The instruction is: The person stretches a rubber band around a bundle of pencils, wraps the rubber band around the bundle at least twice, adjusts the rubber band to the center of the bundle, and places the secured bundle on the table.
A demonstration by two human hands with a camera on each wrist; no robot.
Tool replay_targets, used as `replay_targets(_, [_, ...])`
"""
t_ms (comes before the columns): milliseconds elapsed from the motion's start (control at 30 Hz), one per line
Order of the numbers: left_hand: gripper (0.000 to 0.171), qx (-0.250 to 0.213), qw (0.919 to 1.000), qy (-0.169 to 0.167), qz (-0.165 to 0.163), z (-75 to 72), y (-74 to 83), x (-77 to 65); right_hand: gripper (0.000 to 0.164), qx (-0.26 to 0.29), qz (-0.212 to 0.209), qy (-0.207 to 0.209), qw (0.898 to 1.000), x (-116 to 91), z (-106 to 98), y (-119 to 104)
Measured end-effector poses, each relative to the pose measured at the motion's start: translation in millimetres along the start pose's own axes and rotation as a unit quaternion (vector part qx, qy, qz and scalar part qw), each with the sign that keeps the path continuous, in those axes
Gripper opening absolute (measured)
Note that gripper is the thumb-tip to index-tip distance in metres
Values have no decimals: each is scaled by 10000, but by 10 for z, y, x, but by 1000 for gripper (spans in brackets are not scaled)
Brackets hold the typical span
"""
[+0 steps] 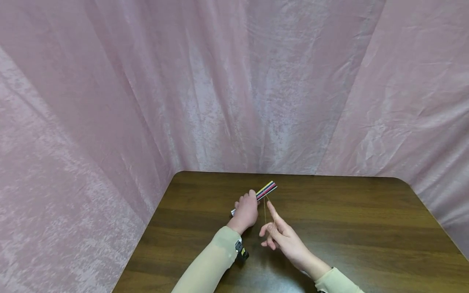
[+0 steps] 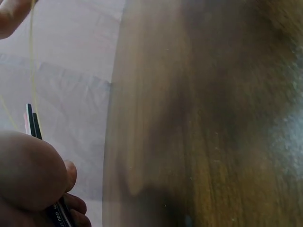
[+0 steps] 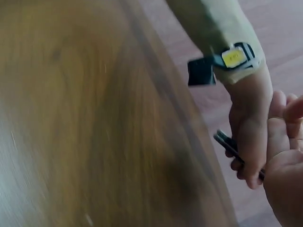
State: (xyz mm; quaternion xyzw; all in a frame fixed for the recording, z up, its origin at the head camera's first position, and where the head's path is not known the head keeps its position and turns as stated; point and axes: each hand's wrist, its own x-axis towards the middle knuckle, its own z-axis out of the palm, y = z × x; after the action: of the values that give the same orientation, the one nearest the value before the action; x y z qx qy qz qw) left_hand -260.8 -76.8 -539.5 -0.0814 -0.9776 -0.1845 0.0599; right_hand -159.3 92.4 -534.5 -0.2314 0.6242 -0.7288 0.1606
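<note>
In the head view, my left hand (image 1: 247, 209) grips a bundle of slim pencils (image 1: 269, 187) in yellow, pink, white and dark colours. Their far ends stick out up and to the right, past the fingers. A thin yellowish rubber band (image 1: 265, 211) runs taut from the bundle to my right hand (image 1: 287, 240). That hand is just to the right and nearer, its index finger stretched toward the bundle and the other fingers bent, with the band hooked on them. In the left wrist view, dark pencils (image 2: 60, 213) with small print pass under the left thumb.
Both hands are over a brown wooden table (image 1: 366, 228). Pink curtains (image 1: 220, 101) hang behind it and on the sides. A small black wrist camera (image 1: 242, 252) is strapped at the left sleeve's cuff.
</note>
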Motion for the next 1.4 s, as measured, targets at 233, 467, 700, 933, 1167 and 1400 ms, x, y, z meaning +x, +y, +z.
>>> replay_targets(233, [20, -156, 9994, 318, 21, -34, 13, 11, 70, 1615, 503, 884, 9816, -35, 119, -42])
replay_targets(467, [16, -99, 9987, 433, 232, -73, 38, -18, 71, 3198, 574, 1603, 9321, 42, 68, -133])
replay_targets(700, [26, 134, 9955, 456, 818, -36, 30, -70, 58, 3620, 593, 1970, 9092, 104, -150, -181])
replay_targets(933, [23, 559, 9797, 484, 1863, -42, 12, -188, 47, 3118, 839, 2355, 9167, 111, -246, -249])
replay_targets(1167, [27, 1042, 9642, 403, 2404, -64, -55, -240, 34, 1893, 952, 2526, 9441, 79, -296, -239])
replay_targets(1400, [12, 1655, 9452, 569, 2756, -120, -36, -276, 50, 297, 712, 2517, 9647, 92, -273, -196])
